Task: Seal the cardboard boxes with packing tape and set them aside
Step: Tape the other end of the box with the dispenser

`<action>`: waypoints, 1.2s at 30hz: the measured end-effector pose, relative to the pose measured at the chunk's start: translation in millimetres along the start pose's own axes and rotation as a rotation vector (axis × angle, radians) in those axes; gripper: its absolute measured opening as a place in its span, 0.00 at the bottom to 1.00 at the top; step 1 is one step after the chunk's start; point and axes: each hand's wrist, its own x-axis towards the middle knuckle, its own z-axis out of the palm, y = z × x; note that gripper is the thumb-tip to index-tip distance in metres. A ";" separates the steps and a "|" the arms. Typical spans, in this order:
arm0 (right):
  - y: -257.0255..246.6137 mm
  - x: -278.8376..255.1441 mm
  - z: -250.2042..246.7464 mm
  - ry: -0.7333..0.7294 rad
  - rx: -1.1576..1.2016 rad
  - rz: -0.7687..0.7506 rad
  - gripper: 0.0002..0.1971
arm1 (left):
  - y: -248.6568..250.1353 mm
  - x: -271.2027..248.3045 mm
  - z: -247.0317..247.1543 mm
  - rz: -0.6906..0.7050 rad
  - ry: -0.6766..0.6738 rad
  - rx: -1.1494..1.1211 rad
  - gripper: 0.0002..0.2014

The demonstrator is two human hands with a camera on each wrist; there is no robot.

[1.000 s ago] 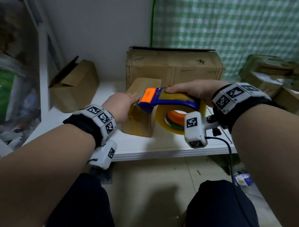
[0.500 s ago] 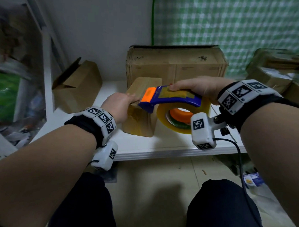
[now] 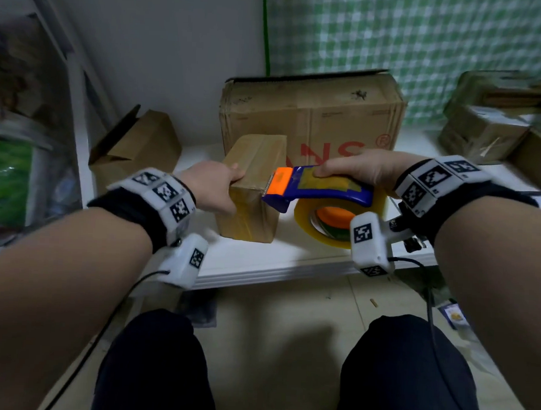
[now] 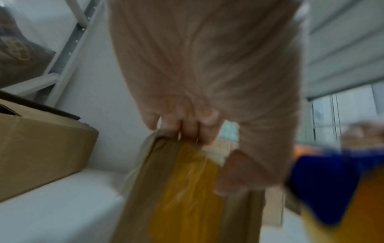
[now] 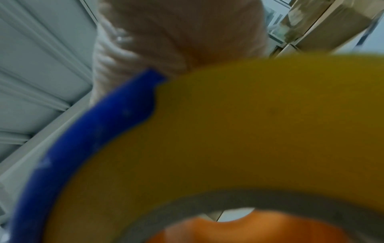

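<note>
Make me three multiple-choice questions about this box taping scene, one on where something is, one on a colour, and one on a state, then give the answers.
1. Where is the large cardboard box?
A. Behind the small box
B. On the floor
C. On the person's lap

2. What colour is the tape dispenser tip?
A. Green
B. Orange
C. White

3. What is the left hand doing?
A. Hanging idle
B. Gripping the small box
C. Holding the dispenser

Answers:
1. A, it stands on the white shelf against the wall, behind the small box.
2. B, the blade end is orange on a blue body.
3. B, its fingers curl over the box's top edge while the right hand holds the dispenser.
</note>
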 end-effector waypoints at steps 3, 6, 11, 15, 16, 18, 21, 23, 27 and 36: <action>4.3 2.4 3.4 0.002 0.012 -0.014 0.23 | 6.3 4.7 -22.0 -0.032 -0.118 -0.193 0.17; 9.2 2.3 4.5 0.024 0.026 -0.024 0.22 | 21.8 18.6 -19.1 -0.026 -0.096 -0.213 0.19; 22.8 5.7 2.6 -0.020 0.103 -0.016 0.24 | 34.9 36.3 2.4 -0.132 -0.101 -0.288 0.28; 34.9 8.4 -1.6 -0.081 0.138 -0.047 0.32 | 32.8 42.0 7.8 -0.154 -0.134 -0.268 0.29; 36.6 8.3 -3.2 -0.096 0.163 -0.052 0.31 | 34.2 42.1 7.9 -0.155 -0.137 -0.247 0.29; 38.2 7.7 -5.8 -0.125 0.190 -0.056 0.28 | 34.5 41.7 7.9 -0.162 -0.151 -0.223 0.29; 43.9 6.3 -11.8 -0.126 0.169 -0.060 0.28 | 33.9 41.5 7.1 -0.162 -0.168 -0.226 0.29; 51.0 4.6 -16.6 -0.110 0.144 -0.052 0.27 | 34.7 40.3 6.9 -0.169 -0.169 -0.226 0.29; 55.2 2.7 -18.6 -0.095 0.106 -0.018 0.23 | 38.0 40.3 5.4 -0.183 -0.185 -0.233 0.31; 20.9 11.6 -2.7 -0.148 -0.005 -0.032 0.16 | 41.7 42.8 2.2 -0.215 -0.195 -0.296 0.39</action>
